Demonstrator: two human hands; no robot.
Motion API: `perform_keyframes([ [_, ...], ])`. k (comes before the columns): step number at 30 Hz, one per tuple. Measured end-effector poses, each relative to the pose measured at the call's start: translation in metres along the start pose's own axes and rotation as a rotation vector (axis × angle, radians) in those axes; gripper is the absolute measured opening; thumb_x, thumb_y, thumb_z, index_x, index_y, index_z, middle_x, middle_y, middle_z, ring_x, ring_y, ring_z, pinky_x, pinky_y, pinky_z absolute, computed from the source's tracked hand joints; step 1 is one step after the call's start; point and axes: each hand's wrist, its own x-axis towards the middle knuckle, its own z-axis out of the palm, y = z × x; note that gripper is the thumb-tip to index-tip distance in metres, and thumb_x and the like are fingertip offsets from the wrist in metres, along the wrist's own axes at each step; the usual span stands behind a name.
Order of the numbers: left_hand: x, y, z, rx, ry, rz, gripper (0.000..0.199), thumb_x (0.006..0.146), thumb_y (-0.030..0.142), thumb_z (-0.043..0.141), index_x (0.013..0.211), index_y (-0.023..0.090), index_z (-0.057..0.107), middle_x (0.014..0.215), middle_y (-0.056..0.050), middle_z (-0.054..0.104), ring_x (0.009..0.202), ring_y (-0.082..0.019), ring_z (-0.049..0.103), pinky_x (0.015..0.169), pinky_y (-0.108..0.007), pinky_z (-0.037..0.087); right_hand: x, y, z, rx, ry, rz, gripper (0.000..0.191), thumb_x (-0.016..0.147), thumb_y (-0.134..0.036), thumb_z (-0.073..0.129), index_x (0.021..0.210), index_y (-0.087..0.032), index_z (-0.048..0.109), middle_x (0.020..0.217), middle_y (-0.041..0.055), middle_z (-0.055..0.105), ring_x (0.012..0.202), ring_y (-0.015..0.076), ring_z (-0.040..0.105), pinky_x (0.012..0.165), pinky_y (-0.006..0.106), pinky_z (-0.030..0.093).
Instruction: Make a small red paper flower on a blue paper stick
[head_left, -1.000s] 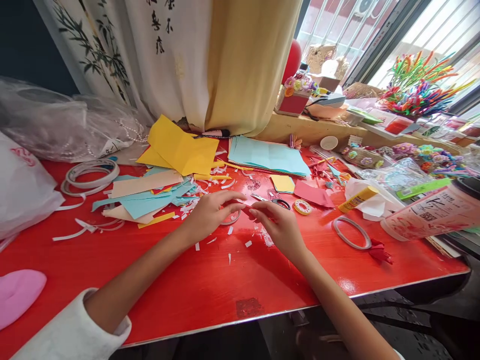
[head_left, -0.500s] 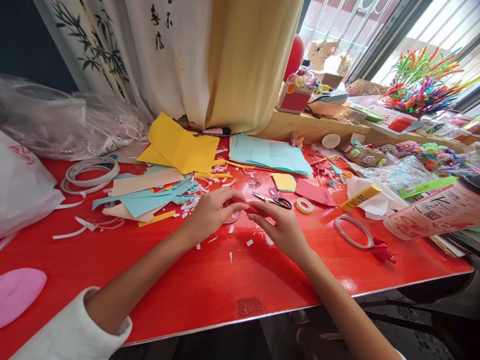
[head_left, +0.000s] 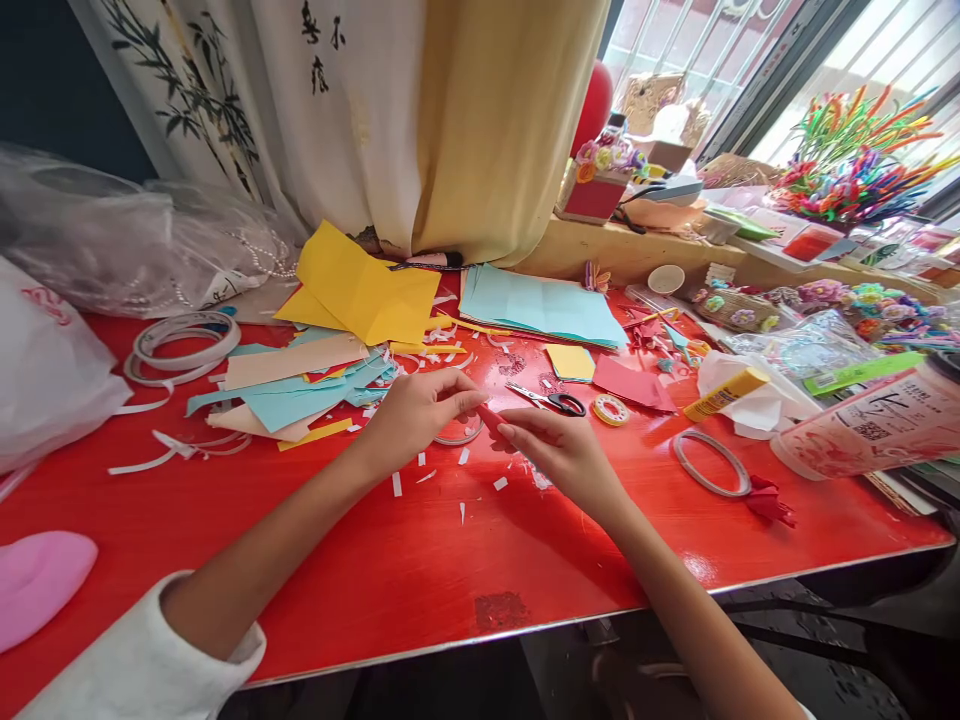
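Observation:
Between my two hands is a small piece of red paper (head_left: pixel 491 418), partly hidden by my fingers. My left hand (head_left: pixel 420 418) pinches its left end with thumb and forefinger. On its right side, the fingertips of my right hand (head_left: pixel 559 450) are closed on it. A roll of tape (head_left: pixel 459 437) lies on the table beneath, partly covered by my left hand. Just beyond my right hand lie black-handled scissors (head_left: pixel 564 403) and a small yellow tape roll (head_left: pixel 611 410).
The red table (head_left: pixel 375 580) holds yellow sheets (head_left: pixel 367 290), light blue sheets (head_left: pixel 540 305) and paper scraps (head_left: pixel 300 385). At the right are a glue stick (head_left: pixel 725 394), a tape ring (head_left: pixel 711 463) and a large cup (head_left: pixel 870 420); plastic bags (head_left: pixel 52 370) sit at the left.
My fingertips have shifted on the red paper, and more of it shows between my hands. My left hand has moved slightly left, and my right fingers are drawn closer together.

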Motion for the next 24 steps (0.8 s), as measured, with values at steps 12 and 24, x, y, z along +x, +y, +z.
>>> perform_keyframes([
  [12,0.007,-0.005,-0.008,-0.331,0.107,-0.036,0.038,0.079,0.051,0.05,0.073,0.015,0.06,0.065,0.0,0.055,0.061,-0.01,0.049,0.062,-0.024,0.039,0.035,-0.028,0.0,0.427,-0.449,0.234,0.021,0.083,-0.033,0.055,0.089,-0.014,0.062,0.078,0.0063,0.069,0.069,0.0125,0.066,0.072,0.028,0.053],
  [24,0.002,-0.005,-0.002,-0.047,0.229,-0.072,0.047,0.08,0.059,0.041,0.059,0.017,0.046,0.055,0.003,0.046,0.053,-0.01,0.041,0.053,-0.024,0.032,0.034,-0.016,0.021,0.401,-0.363,0.156,0.025,0.08,-0.031,0.06,0.1,-0.017,0.064,0.091,0.0053,0.07,0.079,0.0151,0.067,0.08,0.032,0.053],
])
